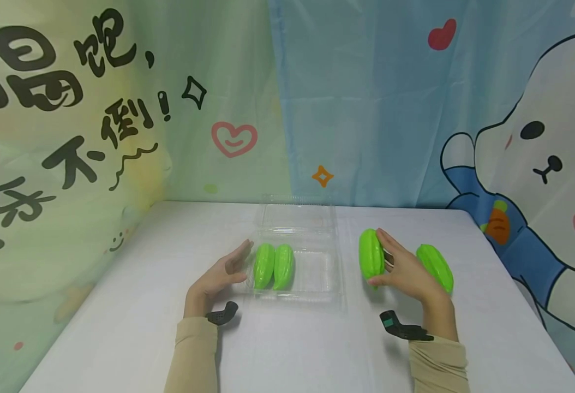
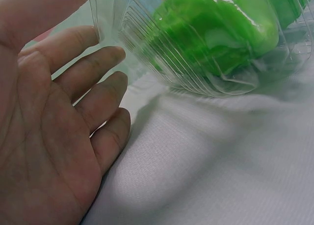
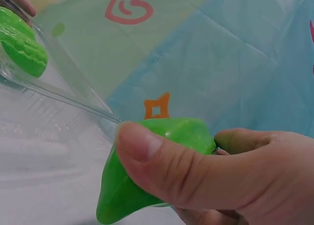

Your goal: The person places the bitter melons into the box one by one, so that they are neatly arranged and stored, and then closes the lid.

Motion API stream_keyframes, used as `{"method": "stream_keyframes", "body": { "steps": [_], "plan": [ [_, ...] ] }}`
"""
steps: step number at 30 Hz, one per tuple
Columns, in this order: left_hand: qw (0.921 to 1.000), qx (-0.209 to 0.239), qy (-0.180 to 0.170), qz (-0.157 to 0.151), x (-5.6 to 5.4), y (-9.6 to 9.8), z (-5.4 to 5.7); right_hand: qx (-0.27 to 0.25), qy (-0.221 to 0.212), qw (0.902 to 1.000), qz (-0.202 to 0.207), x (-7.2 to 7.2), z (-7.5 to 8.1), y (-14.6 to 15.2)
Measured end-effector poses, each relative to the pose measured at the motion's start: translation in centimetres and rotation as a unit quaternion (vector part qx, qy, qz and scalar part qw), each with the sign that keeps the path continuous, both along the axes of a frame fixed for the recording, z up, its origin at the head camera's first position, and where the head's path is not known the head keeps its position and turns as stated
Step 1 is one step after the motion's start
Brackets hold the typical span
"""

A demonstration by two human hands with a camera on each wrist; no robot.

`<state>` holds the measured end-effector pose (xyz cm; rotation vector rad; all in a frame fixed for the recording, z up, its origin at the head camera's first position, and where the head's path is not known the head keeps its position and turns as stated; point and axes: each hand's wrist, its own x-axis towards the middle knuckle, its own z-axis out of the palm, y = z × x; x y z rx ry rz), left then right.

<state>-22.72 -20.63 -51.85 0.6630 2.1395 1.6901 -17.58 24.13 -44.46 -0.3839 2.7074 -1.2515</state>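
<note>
A clear plastic clamshell box stands on the table with its lid raised at the back. Two glossy green ribbed fruit-like pieces lie side by side in its left half. My left hand is at the box's left edge, its fingers loosely extended and the palm facing the box wall. To the right of the box, my right hand grips a third green ribbed piece between thumb and fingers. Its pointed end and ridges show in the right wrist view, the thumb lying across it.
Another green ribbed piece lies on the white-covered table, just right of my right hand. A printed curtain hangs behind the table. Each wrist wears a black device.
</note>
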Motion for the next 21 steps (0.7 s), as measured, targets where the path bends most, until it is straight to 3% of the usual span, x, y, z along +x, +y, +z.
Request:
{"method": "stream_keyframes", "body": {
  "steps": [21],
  "plan": [
    [0.9998, 0.011, 0.006, -0.014, -0.1, -0.2, -0.3, 0.002, 0.012, 0.9999, 0.002, 0.0, 0.7, -1.4]
  ]
}}
